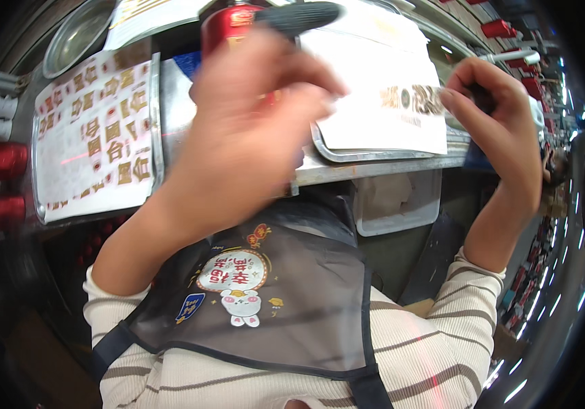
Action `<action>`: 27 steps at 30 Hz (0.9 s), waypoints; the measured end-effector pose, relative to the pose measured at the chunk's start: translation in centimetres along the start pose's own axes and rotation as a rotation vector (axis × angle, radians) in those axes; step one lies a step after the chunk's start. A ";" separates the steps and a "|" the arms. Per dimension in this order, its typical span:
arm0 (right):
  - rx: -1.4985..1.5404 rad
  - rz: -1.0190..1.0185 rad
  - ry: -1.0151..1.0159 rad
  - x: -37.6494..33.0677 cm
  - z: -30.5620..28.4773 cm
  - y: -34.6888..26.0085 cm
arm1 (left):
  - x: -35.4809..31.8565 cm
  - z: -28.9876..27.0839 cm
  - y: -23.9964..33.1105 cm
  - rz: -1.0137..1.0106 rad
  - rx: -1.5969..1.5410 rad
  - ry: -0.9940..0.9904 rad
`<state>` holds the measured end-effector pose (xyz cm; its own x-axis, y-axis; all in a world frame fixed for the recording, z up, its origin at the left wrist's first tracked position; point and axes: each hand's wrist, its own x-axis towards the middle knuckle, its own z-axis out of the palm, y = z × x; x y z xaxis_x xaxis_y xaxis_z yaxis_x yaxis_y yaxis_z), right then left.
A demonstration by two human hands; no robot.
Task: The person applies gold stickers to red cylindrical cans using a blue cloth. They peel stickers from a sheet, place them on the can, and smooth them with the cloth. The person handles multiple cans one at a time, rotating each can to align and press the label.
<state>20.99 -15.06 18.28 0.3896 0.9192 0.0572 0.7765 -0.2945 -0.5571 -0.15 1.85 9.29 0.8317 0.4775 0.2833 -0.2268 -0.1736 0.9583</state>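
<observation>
My left hand (251,129) is raised over the bench edge, blurred by motion, its thumb and fingers pointing right; whether they hold anything is unclear. Behind it stands a red metal-looking vessel (217,31) with gold print, mostly hidden. My right hand (497,102) is closed, thumb and fingertips together at the right end of a gold-lettered decal (408,99). That decal lies over white paper (367,129) on a metal tray (374,155). Something dark shows among the right fingers, too obscured to name. A dark ribbed, rounded object (302,19) is above the left hand.
At left, a tray (158,123) carries a sheet of gold-lettered decals (95,129). A round metal bowl (78,37) sits behind it. Red vessels (1,162) stand at far left. Beneath the bench edge is a translucent plastic bin (401,225). A white rod (520,56) lies beyond my right hand.
</observation>
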 end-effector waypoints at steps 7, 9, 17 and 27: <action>0.162 0.100 -0.041 -1.3 -1.2 -2.6 | -0.3 2.9 -1.0 -0.027 0.126 -0.096; 0.411 0.144 -0.029 -2.5 1.4 -1.7 | -3.3 0.7 0.5 -0.119 0.136 -0.079; 0.975 0.331 0.043 -1.9 13.7 -1.9 | -6.4 -6.1 0.0 -0.376 -0.030 0.257; 1.000 0.359 0.170 -0.7 15.8 -0.8 | -4.7 -6.2 -3.7 -0.369 -0.215 0.282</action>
<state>12.21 -11.35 5.60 0.6377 0.7506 -0.1732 -0.1239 -0.1220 -0.9848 -6.38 5.54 4.63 0.7136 0.6926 -0.1055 -0.0671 0.2175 0.9737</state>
